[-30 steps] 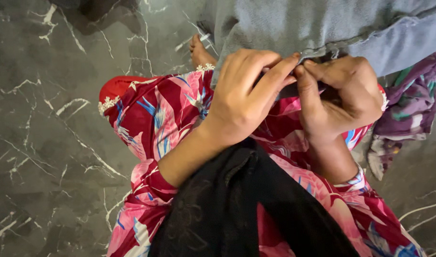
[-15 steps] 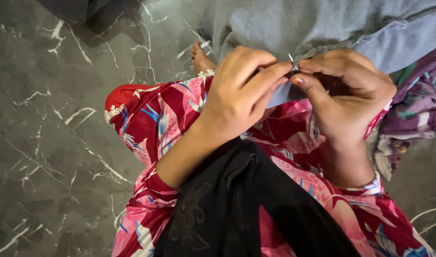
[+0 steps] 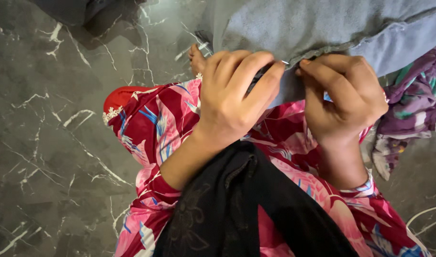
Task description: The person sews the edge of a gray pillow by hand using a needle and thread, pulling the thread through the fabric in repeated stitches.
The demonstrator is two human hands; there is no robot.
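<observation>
Dark marble floor (image 3: 46, 143) at left, a bare foot (image 3: 197, 59) showing beyond the red floral garment (image 3: 151, 119) over the lap. Left hand (image 3: 232, 95) curled, fingers (image 3: 260, 71) together on the edge of the grey cloth (image 3: 322, 28) — a small dark, metal-tipped tool seems tucked under them, kind unclear. Right hand (image 3: 341, 100) just beside, fingertips pinched on the same hem. Cloth lies across the lap, running to the upper right. Judged step: working the hem, stitching or picking. The next move would call for a taut edge and a steady grip. Purple fabric (image 3: 408, 109) at far right.
</observation>
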